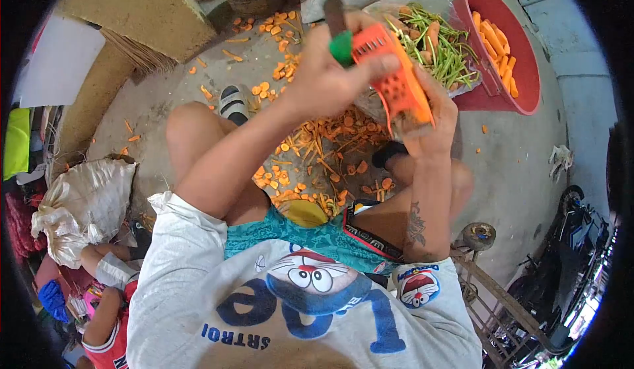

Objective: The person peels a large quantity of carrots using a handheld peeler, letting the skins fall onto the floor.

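White cartoon tee (pixel 297 316) is closest to the lens, filling 6 o'clock. The orange slotted grater (pixel 396 90) is at 1 o'clock, underside blocked by the hands, so no clue what's under there. Bag of greens (pixel 456 62) behind it is partly covered too. Left hand (pixel 320 72): thumb pressed on the grater's face, the rest of the fingers curled and mostly hidden around a green-handled knife (pixel 338 16). Right hand (pixel 439 108): fingers wrapped around the grater's outer side, mostly out of sight, can't tell how tightly. Red tub (pixel 526 49) sits at 2 o'clock.
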Available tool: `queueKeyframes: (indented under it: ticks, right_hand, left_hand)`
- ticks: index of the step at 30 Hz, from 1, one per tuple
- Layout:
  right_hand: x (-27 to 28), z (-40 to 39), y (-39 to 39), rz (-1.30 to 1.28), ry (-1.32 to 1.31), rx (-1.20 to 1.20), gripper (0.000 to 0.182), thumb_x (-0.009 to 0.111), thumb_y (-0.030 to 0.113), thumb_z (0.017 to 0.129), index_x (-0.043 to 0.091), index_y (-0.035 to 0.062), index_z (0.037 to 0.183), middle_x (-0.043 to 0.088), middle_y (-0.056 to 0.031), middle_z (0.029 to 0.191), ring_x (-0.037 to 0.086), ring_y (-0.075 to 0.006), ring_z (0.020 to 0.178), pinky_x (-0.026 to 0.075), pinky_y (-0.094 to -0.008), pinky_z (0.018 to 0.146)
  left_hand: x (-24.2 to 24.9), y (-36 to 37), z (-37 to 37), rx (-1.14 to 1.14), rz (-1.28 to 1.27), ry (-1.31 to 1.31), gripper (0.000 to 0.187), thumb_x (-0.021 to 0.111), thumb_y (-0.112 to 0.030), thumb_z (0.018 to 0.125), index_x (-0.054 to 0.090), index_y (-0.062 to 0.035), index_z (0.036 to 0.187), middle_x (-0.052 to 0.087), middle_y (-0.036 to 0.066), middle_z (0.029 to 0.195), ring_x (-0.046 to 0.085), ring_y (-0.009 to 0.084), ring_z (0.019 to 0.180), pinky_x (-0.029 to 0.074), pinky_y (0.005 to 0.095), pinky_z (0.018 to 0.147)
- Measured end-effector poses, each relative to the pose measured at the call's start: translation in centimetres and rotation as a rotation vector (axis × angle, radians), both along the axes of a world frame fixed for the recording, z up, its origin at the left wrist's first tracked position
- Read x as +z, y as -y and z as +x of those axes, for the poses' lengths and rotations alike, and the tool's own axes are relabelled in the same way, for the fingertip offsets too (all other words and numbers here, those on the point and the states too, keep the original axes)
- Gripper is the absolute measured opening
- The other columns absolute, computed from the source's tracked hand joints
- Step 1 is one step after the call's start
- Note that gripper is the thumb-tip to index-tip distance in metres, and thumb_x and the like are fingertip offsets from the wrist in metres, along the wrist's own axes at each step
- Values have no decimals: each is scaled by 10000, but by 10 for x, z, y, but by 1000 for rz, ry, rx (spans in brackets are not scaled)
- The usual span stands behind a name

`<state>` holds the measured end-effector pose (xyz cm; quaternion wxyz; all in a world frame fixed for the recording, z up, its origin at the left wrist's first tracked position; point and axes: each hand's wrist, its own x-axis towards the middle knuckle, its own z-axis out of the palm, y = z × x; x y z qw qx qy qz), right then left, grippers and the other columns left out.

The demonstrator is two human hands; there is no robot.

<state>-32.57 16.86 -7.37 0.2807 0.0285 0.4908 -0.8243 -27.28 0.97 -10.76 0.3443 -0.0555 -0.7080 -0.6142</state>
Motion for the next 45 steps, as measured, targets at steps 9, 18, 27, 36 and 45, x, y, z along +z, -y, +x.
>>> queueKeyframes:
  ticks: [9, 18, 27, 36, 45]
  right_hand:
    - [-41, -28, -28, -451, 0, 474, 467, 450, 269, 1071, 511, -54, 1404, 660, -167, 1135, 652, -213, 915, 535, -308, 766]
    - [-35, -21, -29, -350, -101, 431, 445, 495, 279, 1048, 557, -31, 1362, 684, -144, 1167, 685, -205, 985, 563, -316, 791]
    - [-23, -7, -16, 10, -83, 66, 388, 469, 265, 1061, 569, -10, 1316, 618, -97, 934, 520, -166, 734, 441, -282, 626]
    - [-31, -17, -20, -295, -71, 323, 443, 485, 291, 1042, 538, -37, 1336, 618, -94, 939, 535, -159, 751, 431, -278, 619]
    - [-30, -13, -23, -227, -82, 332, 429, 501, 287, 1037, 576, -28, 1319, 603, -53, 903, 553, -145, 737, 431, -284, 610]
  left_hand:
    - [1, 51, -12, 185, 402, 153, 262, 819, -194, 873, 668, -51, 1030, 686, -11, 854, 615, 58, 707, 493, 239, 602]
    - [18, 65, -12, 190, 228, 85, 202, 729, -200, 970, 606, -46, 1016, 680, 40, 832, 678, 121, 692, 561, 295, 602]
    - [0, 9, -13, 89, 71, -139, 228, 793, -200, 910, 652, -52, 1009, 667, -27, 781, 583, 46, 621, 458, 224, 534]
    - [-6, 5, -7, 62, 99, -31, 205, 785, -141, 908, 646, -53, 1030, 679, -3, 839, 622, 66, 708, 512, 239, 634]
    - [-3, 61, -11, 198, 251, 116, 225, 773, -123, 915, 641, -34, 1074, 683, 15, 899, 654, 94, 807, 542, 270, 729]
